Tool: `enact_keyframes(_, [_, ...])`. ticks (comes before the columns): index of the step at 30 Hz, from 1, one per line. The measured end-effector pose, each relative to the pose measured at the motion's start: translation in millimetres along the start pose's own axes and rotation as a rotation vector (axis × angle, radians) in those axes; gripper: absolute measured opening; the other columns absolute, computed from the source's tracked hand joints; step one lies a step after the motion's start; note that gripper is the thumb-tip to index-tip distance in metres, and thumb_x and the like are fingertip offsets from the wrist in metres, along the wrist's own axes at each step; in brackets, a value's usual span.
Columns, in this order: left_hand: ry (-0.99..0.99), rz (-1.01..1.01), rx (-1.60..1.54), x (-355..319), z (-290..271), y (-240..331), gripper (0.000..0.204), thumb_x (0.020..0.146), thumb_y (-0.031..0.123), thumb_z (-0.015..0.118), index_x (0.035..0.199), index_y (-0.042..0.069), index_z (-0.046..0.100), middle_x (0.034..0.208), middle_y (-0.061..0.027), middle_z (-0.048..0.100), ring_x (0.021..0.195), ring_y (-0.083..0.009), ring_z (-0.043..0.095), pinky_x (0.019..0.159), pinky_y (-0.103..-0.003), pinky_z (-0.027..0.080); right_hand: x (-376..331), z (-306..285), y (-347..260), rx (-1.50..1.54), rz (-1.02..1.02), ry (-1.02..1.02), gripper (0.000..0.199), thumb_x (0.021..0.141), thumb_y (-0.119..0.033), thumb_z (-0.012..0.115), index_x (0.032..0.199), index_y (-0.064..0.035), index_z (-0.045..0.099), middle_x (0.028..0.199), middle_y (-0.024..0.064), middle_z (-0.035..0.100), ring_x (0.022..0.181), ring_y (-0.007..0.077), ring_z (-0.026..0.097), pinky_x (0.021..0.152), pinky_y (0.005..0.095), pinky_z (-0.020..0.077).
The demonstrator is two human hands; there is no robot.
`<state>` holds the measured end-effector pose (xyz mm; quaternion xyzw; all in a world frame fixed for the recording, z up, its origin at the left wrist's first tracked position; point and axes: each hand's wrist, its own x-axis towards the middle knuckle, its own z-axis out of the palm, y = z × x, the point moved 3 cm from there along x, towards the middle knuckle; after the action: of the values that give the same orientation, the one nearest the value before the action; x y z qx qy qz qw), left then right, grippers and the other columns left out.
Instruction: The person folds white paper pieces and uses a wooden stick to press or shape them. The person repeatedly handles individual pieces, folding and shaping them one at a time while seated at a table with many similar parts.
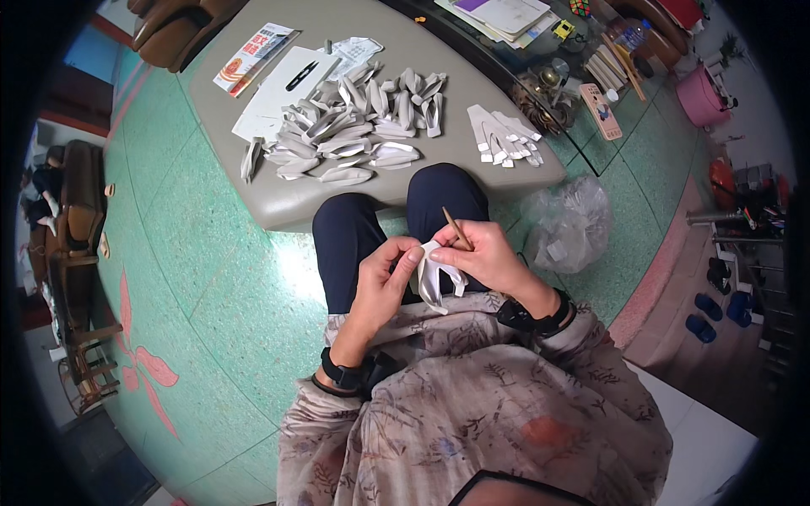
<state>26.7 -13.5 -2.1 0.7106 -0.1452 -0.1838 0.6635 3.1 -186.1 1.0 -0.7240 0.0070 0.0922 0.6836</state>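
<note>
- The white folded piece (430, 278) is over the lap, between the two hands, its loose ends hanging below the fingers.
- The left hand (385, 277) pinches its upper left edge, thumb against fingers; the right hand (488, 255) is closed on the other side, with a tapered wooden stick (456, 228) tucked in the same grip.
- It looks very light, thin and pliable, likely to crease or crush under a hard squeeze; a fingertip pinch on the upper edges should suit it, leaving the hanging flaps free.
- The stick seems stiff and easy to roll between fingers.
- Hard to make out: whether the piece is paper or fabric, its folds under the thumbs, the stick's lower end inside the right hand.
- On the upholstered ottoman (278, 202), overlapping grey-white pods (337, 135) hide one another.
</note>
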Motion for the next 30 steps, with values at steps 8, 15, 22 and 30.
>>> enact_keyframes(8, [-0.035, -0.028, 0.039, 2, -3, 11, 0.017, 0.093, 0.015, 0.057, 0.097, -0.002, 0.059, 0.077, 0.0003, 0.059, 0.071, -0.0045, 0.050, 0.063, -0.020, 0.043, 6, 4, -6, 0.260, 0.114, -0.067, 0.010, 0.087, -0.010, 0.063, 0.090, -0.0006, 0.060, 0.073, -0.0024, 0.058, 0.060, 0.0030, 0.049, 0.053, 0.0186, 0.0390])
enact_keyframes(15, [-0.080, -0.193, -0.304, 4, 3, 0, 0.015, 0.092, 0.014, 0.058, 0.093, -0.001, 0.060, 0.074, 0.0031, 0.057, 0.066, -0.0037, 0.048, 0.059, -0.018, 0.041, 3, 4, 3, 0.211, 0.063, -0.002, 0.010, 0.087, -0.008, 0.060, 0.082, 0.0002, 0.061, 0.071, -0.0021, 0.059, 0.064, 0.0032, 0.052, 0.057, 0.0192, 0.0411])
enact_keyframes(22, [-0.003, -0.215, -0.326, 4, -4, -9, 0.014, 0.090, 0.015, 0.061, 0.093, 0.001, 0.061, 0.074, 0.0009, 0.060, 0.060, -0.0048, 0.052, 0.056, -0.017, 0.041, -3, 1, -29, -0.152, -0.021, -0.008, 0.027, 0.081, -0.013, 0.070, 0.096, 0.0050, 0.057, 0.073, 0.0023, 0.058, 0.066, 0.0042, 0.051, 0.058, 0.0227, 0.0447])
enact_keyframes(30, [-0.038, -0.310, -0.472, 6, 2, -7, 0.015, 0.091, 0.014, 0.059, 0.097, 0.000, 0.061, 0.081, -0.0025, 0.063, 0.063, -0.0074, 0.055, 0.058, -0.020, 0.045, -14, -2, -20, -0.668, -0.544, 0.147, 0.013, 0.072, -0.003, 0.065, 0.084, -0.0051, 0.060, 0.071, 0.0075, 0.058, 0.061, 0.0270, 0.061, 0.052, 0.0349, 0.0477])
